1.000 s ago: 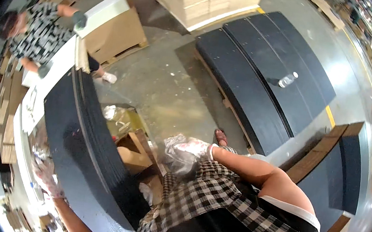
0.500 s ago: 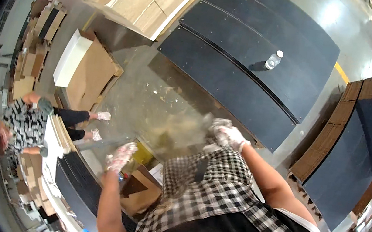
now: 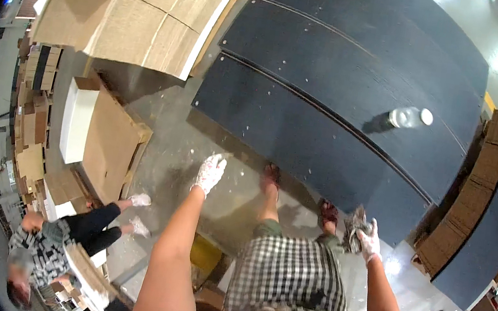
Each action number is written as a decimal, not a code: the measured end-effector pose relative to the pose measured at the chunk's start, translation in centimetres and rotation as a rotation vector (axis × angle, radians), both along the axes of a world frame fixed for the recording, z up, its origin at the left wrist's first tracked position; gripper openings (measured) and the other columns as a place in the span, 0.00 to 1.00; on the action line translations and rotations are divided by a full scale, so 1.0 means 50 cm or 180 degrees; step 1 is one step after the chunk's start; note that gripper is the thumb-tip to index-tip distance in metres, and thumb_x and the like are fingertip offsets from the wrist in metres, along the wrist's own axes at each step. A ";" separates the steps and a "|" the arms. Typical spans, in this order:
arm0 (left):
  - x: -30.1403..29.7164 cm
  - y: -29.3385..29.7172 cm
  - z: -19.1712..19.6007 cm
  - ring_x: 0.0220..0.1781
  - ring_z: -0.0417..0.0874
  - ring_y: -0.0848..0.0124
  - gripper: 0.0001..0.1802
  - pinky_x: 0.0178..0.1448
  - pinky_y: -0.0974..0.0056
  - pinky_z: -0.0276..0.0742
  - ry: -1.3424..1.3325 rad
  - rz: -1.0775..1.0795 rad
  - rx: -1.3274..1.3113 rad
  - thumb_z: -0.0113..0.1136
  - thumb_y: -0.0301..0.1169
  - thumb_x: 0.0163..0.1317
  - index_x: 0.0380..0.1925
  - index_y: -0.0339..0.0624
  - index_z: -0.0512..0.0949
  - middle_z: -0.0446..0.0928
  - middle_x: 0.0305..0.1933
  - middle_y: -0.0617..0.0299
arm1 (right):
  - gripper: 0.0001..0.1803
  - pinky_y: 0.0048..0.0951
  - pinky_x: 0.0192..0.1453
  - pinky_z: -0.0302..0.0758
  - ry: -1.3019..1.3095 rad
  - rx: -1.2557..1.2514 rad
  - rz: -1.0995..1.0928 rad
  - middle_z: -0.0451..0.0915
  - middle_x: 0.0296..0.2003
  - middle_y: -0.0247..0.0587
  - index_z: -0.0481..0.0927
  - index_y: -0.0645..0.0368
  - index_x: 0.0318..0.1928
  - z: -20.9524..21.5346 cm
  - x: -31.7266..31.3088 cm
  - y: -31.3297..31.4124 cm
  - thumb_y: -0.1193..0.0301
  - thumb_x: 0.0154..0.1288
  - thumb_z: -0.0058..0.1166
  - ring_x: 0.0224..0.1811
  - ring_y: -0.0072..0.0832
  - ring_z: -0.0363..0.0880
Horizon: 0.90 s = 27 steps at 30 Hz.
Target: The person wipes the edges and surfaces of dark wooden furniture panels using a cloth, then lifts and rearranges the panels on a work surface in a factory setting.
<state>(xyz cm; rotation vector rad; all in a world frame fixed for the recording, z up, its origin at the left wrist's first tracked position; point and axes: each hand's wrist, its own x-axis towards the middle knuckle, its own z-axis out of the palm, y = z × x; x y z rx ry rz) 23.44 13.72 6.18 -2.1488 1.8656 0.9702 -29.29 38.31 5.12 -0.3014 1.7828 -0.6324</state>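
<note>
We are clamping our right hand (image 3: 370, 239) on a crumpled grey wad (image 3: 353, 228) near the dark panels (image 3: 348, 74); our left hand (image 3: 210, 174) (white-gloved too) is hanging loosely apart over the floor (image 3: 166, 138).

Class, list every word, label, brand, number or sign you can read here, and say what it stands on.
None: no text can be read in this picture.
Clear bottle with white cap: no legible lettering.
Dark panels: pale specks only, no readable text.
Crumpled grey bundle in the right hand: none legible.
Left hand, white-gloved: none legible.
Background boxes at far left: too small and blurred to tell.
</note>
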 end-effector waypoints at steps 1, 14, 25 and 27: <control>0.045 -0.052 -0.029 0.63 0.69 0.52 0.26 0.66 0.56 0.65 -0.0155 0.0005 -0.0227 0.47 0.44 0.66 0.57 0.35 0.70 0.70 0.59 0.44 | 0.39 0.29 0.59 0.70 0.0031 0.0295 -0.0002 0.75 0.51 0.40 0.55 0.52 0.69 0.014 0.037 -0.036 0.79 0.57 0.53 0.54 0.29 0.72; 0.197 -0.534 -0.282 0.59 0.72 0.48 0.35 0.63 0.55 0.67 -0.0239 0.1092 -0.0549 0.35 0.54 0.70 0.51 0.30 0.74 0.74 0.55 0.41 | 0.38 0.39 0.64 0.65 0.2573 0.0926 0.1433 0.59 0.60 0.53 0.61 0.63 0.64 -0.130 0.128 -0.165 0.66 0.54 0.61 0.61 0.50 0.64; 0.196 -0.493 -0.326 0.58 0.72 0.50 0.30 0.63 0.52 0.65 -0.0756 0.0924 -0.1275 0.35 0.48 0.70 0.49 0.31 0.75 0.74 0.54 0.41 | 0.43 0.40 0.68 0.59 0.2662 0.1245 0.1636 0.57 0.63 0.62 0.58 0.68 0.65 -0.117 0.160 -0.189 0.64 0.52 0.63 0.65 0.55 0.58; 0.190 -0.489 -0.330 0.58 0.72 0.50 0.29 0.63 0.53 0.65 -0.0716 0.0813 -0.1312 0.37 0.47 0.70 0.50 0.31 0.75 0.74 0.53 0.42 | 0.44 0.40 0.69 0.59 0.2744 0.1313 0.1794 0.57 0.63 0.62 0.57 0.68 0.66 -0.122 0.158 -0.179 0.64 0.52 0.63 0.65 0.55 0.58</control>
